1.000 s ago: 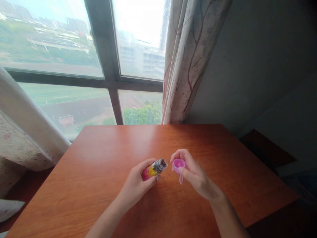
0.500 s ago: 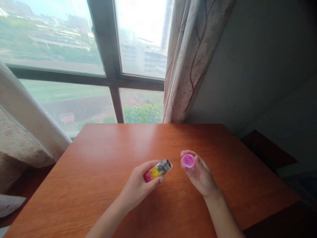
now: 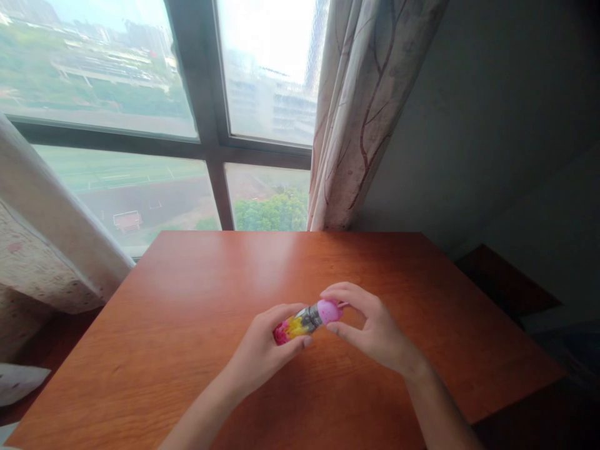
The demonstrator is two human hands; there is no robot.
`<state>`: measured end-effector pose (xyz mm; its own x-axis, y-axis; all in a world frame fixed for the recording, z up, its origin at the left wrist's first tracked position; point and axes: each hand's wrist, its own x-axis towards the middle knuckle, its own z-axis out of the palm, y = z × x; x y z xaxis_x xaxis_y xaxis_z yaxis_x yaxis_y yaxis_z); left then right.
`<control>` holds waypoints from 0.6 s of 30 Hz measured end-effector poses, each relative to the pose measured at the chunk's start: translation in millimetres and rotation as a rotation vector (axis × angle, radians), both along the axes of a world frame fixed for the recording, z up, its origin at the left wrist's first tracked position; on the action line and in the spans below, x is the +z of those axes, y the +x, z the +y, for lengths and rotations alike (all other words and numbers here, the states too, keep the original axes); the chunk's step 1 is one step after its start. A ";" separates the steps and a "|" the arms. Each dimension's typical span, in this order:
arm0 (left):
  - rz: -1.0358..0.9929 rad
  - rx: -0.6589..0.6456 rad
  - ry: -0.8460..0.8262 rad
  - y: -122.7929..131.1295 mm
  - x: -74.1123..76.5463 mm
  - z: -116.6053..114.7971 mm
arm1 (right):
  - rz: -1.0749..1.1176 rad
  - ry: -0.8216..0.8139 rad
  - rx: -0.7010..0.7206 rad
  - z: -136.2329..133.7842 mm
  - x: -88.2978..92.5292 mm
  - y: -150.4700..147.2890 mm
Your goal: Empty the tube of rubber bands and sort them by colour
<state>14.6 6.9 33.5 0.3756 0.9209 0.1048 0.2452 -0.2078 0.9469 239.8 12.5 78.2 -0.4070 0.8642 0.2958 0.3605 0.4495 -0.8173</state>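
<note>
My left hand (image 3: 269,340) is closed around a small clear bottle (image 3: 300,324) with pink, yellow and dark grey contents in bands. The bottle tilts, its neck pointing up and to the right. Over the neck sits a pink rounded cap (image 3: 330,311). My right hand (image 3: 370,322) pinches this cap between thumb and fingers. Whether the cap is threaded on or just rests there, I cannot tell. Both hands are above the wooden table.
The brown wooden table (image 3: 210,281) reaches to the window (image 3: 210,147) at the back. Patterned curtains hang at the left (image 3: 60,225) and right (image 3: 360,112) of the window. A dark grey wall (image 3: 469,125) stands on the right.
My right hand has turned over and moved left, bringing the pink cap from beside the bottle onto its neck. My left hand has stayed nearly still with the bottle.
</note>
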 end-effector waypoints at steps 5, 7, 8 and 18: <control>0.032 -0.028 0.009 -0.3 1.4 -0.8 | -0.068 0.027 0.060 1.6 5.7 -1.0; 0.038 -0.031 0.021 -0.5 1.5 -0.8 | -0.086 0.015 0.069 1.7 7.1 -1.8; 0.040 -0.032 0.027 -0.6 1.5 -0.8 | -0.095 0.010 0.063 1.5 7.5 -2.6; 0.061 -0.027 0.073 0.8 3.4 -1.4 | -0.186 -0.041 -0.050 1.9 5.2 -6.9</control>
<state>15.4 5.5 36.9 0.4080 0.9010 0.1473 0.2955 -0.2830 0.9125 232.9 14.5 83.3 -0.4073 0.8946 0.1840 0.5279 0.3950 -0.7518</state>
